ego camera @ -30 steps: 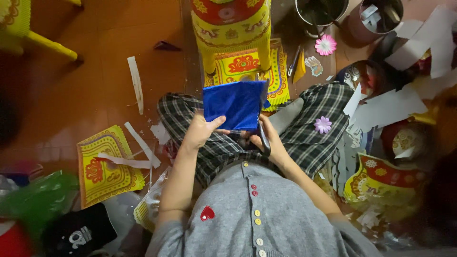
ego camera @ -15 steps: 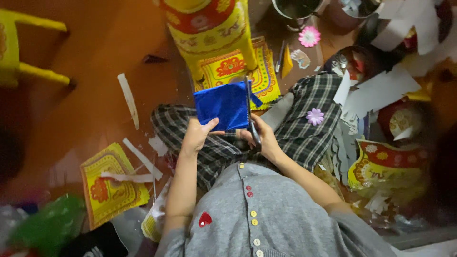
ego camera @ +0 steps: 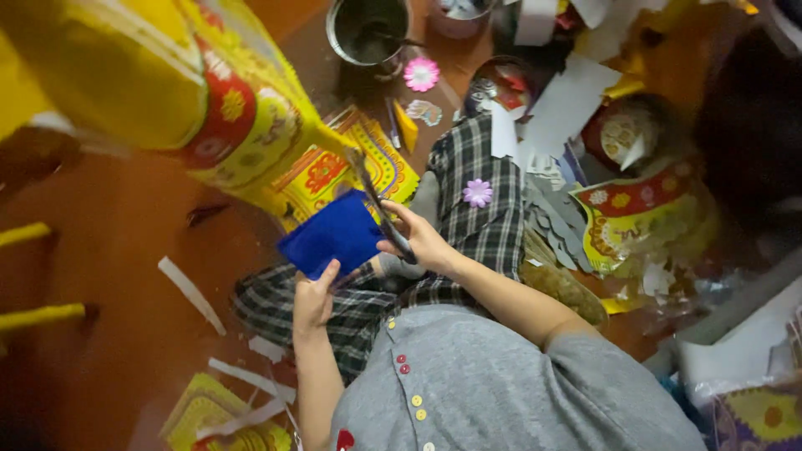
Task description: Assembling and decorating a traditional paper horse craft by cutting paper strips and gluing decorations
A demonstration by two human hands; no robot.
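Head view: we list a blue paper sheet (ego camera: 332,236) over the lap, left hand (ego camera: 313,302) pinching its near edge, right hand (ego camera: 422,242) gripping scissors (ego camera: 380,205) along its right edge, blades pointing away, a pink paper flower (ego camera: 478,193) on the knee.

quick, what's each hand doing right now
Left hand: closed on the lower edge of the blue sheet.
Right hand: closed on the scissors, blades at the sheet's right edge.
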